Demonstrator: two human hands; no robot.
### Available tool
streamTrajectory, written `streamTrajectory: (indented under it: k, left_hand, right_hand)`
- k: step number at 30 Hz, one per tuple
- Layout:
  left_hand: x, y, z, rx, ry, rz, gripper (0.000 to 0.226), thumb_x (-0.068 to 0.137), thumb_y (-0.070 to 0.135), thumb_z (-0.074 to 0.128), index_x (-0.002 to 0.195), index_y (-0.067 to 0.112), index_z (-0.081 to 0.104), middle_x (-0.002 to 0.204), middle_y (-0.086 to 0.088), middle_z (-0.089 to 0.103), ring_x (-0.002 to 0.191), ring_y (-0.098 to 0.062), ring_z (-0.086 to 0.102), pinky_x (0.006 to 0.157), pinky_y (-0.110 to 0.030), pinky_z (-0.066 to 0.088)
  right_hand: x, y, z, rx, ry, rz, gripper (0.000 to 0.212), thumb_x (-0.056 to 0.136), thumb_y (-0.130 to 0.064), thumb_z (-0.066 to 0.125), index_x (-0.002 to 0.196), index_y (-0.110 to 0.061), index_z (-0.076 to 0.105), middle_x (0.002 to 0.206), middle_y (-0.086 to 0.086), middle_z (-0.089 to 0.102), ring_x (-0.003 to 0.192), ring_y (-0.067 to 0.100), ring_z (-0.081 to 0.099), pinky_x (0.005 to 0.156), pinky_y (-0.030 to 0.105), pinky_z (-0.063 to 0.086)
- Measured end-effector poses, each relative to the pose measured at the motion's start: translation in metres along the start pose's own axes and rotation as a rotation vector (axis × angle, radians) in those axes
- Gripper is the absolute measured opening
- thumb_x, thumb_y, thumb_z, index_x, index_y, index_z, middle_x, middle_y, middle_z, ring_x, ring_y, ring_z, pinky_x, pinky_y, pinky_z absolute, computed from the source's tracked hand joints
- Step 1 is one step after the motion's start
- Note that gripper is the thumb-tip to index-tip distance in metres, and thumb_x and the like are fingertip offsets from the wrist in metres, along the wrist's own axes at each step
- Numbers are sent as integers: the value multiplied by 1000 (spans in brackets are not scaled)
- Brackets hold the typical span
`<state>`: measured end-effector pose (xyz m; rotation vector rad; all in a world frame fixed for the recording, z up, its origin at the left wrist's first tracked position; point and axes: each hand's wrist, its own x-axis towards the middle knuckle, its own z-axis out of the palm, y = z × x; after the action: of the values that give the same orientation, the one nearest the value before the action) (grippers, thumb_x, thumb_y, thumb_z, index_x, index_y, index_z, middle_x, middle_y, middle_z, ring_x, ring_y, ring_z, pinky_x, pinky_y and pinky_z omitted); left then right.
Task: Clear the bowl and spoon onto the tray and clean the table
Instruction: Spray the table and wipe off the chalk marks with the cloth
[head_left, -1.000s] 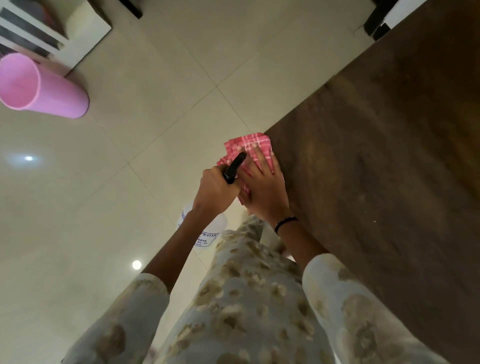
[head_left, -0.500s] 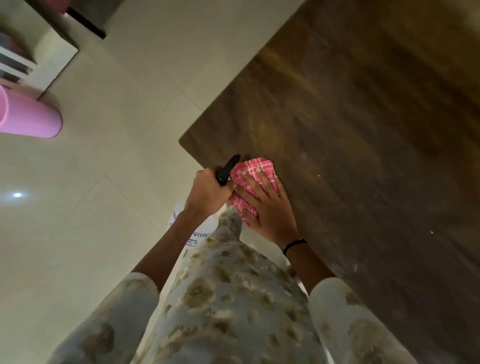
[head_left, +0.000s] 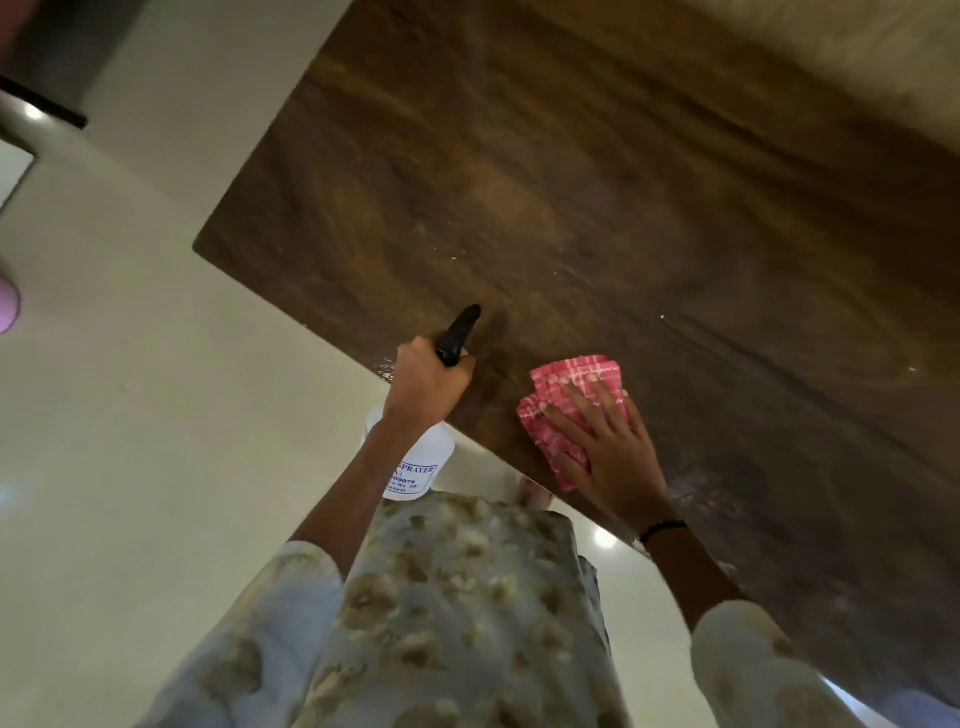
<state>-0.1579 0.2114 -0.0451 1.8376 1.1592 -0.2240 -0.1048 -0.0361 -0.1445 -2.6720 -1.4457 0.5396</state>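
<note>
Dark wooden table over pale floor tiles shows no bowl, spoon or tray, so clearing seems done and wiping remains: right hand presses flat, fingers spread, on a pink cloth, left hand grips a spray bottle.

Glossy cream tile floor w/ light glare; dark cabinet top-left.
</note>
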Motion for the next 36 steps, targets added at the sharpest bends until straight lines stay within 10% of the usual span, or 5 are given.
streamTrajectory:
  k: [14,29,36]
  left_hand:
    - [61,32,-15,-72,36,50,30,87,24,63,100,-2,61,88,-21,66,56,-18,57,52,-26,48]
    - [140,41,-87,-72,120,20,29,82,22,66,95,-4,66,77,-20,67,55,-24,60,55,-32,49]
    - [177,46,-111,-163,105,-1,28,85,24,64,102,2,64,88,-19,70,48,-13,54,44,-20,42]
  right_hand:
    - [108,75,-50,142,145,555,64,91,-55,23,150,-31,28,160,8,21,146,39,13,113,60,17]
    - [197,-39,-45,-9,57,-238,53,97,-52,36,146,-32,36,155,2,32,146,29,22,118,52,16]
    - [224,63,-79,-24,45,176,63,94,-59,19,149,-30,31,156,10,28,146,36,18,115,56,18]
